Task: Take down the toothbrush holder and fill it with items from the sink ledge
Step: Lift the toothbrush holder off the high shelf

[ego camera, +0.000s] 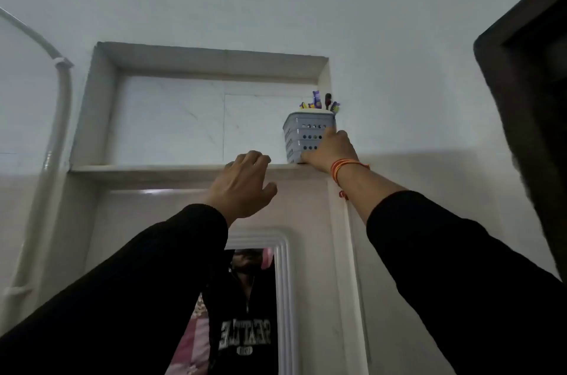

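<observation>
The left hand (242,183) reaches up with fingers loosely spread, holding nothing, just below the shelf (153,168) edge. Farther up, the right hand (329,149) wraps around the grey perforated toothbrush holder (302,137), which stands upright at the right end of that recessed shelf with toothbrushes (322,103) sticking out.

Niche shelf (153,168): left bare from its left end across to the toothbrush holder (302,137).
Right corner: filled by the toothbrush holder, set close against the niche's right wall (325,74).
Holder's near right side: taken up by the right hand (329,149).
Shelf edge, middle: covered by the left hand (245,183).
Above the holder: open room is seen up to the niche ceiling.
Far left: a pipe (58,117) is fixed down the wall.
</observation>
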